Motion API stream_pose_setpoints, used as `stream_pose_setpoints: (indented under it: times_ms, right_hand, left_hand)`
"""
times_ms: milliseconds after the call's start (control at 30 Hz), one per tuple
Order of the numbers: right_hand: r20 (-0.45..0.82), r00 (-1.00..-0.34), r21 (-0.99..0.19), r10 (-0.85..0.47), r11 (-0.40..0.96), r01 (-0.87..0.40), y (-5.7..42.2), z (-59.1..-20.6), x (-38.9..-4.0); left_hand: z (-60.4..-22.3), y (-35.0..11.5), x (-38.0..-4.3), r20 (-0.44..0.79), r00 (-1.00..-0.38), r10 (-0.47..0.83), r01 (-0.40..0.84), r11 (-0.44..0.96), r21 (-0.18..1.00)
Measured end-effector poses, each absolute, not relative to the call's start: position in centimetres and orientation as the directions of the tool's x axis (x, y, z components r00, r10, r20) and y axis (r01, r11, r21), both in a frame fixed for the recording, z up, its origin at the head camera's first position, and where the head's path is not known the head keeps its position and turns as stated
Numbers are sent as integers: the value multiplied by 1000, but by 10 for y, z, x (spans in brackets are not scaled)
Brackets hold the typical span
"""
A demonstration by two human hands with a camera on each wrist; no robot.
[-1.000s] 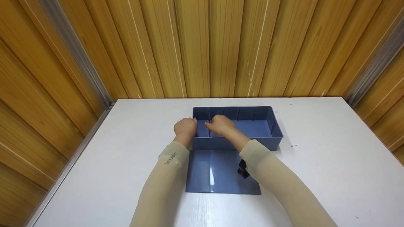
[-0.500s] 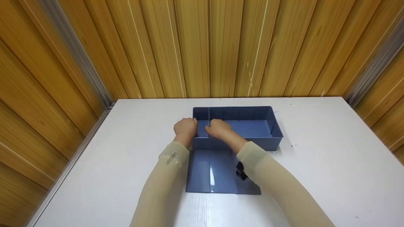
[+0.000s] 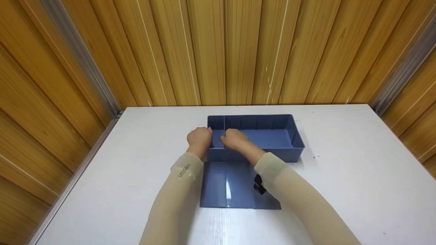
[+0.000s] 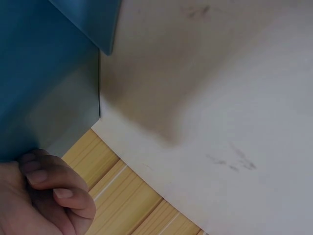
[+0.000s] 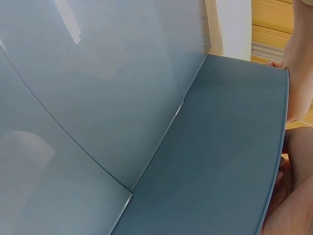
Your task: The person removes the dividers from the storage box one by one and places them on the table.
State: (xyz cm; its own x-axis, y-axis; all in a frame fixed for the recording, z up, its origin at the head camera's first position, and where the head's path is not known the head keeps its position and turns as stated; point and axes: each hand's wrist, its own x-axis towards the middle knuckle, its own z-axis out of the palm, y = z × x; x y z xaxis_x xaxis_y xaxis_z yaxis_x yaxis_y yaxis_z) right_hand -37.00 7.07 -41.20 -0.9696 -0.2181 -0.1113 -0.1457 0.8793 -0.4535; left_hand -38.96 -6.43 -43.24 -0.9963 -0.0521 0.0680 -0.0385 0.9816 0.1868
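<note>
A dark blue plastic box point(image 3: 284, 155) stands on the table, with an upright divider point(image 3: 224, 123) across it near its left end. My left hand point(image 3: 199, 137) holds the box's left wall at the rim; in the left wrist view its curled fingers point(image 4: 66, 178) lie against the outer side. Inside the box, my right hand point(image 3: 235, 139) pinches the top of the divider near the front wall, its fingertips partly hidden. The right wrist view shows the box's front wall point(image 5: 210, 156), with the right hand point(image 5: 296, 198) mostly behind it.
Flat, glossy blue panels point(image 3: 238, 190) lie side by side on the white table point(image 3: 153, 143), right in front of the box. Under the right forearm hangs a black wrist device point(image 3: 260, 184). Wood-patterned walls point(image 3: 238, 51) enclose the back and sides.
Over the second my right hand has moved slightly down and toward the box's front wall, along the divider. The left hand and the box have stayed in place.
</note>
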Motion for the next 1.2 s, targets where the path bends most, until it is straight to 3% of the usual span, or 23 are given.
stream_pose_setpoints:
  times_ms: [1200]
  right_hand:
    - [-91,-960,-490,-264,851,-188,77,-393,-369]
  left_hand:
    - [-434,-65,-391,73,-996,-49,-35,983,179]
